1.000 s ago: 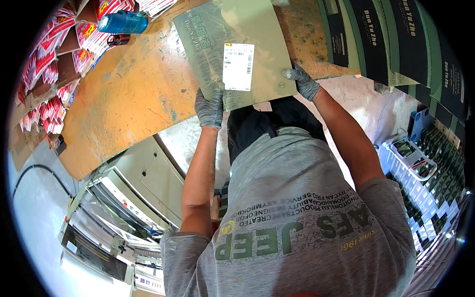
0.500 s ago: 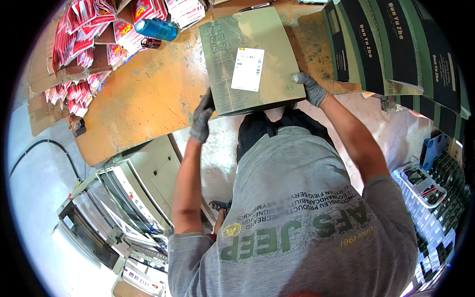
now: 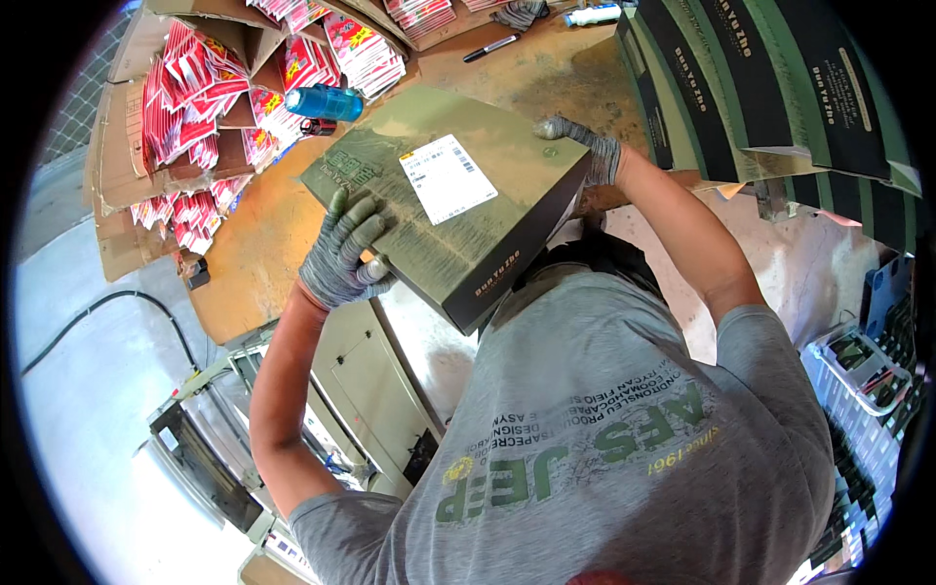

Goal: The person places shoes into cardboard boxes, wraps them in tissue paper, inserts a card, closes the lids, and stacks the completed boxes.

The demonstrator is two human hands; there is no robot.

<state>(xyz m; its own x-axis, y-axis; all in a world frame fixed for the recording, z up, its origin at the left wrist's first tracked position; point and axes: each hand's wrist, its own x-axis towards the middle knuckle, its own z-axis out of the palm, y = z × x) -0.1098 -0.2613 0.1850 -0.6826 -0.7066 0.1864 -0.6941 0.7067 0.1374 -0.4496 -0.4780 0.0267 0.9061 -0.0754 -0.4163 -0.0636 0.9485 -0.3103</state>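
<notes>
So I've got the brown worktable (image 3: 244,253) filling most of the view, and over its near edge sits the flat olive-green box (image 3: 458,210) with a white label on top. My left hand (image 3: 341,258), gloved, is clamped on the box's near-left edge; my right hand (image 3: 585,146) grips the far-right corner. Red packets (image 3: 190,97) are heaped off left, with a blue bottle (image 3: 325,101) lying beside them.

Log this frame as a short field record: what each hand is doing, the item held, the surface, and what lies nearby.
left hand: gloved, gripping the near-left edge of the box
right hand: gloved, on the box's far-right corner
box: flat olive-green carton with a white label, held tilted over the table
table: worn orange-brown wood
nearby: red packets in open cartons, blue bottle, black marker, dark green cartons
</notes>
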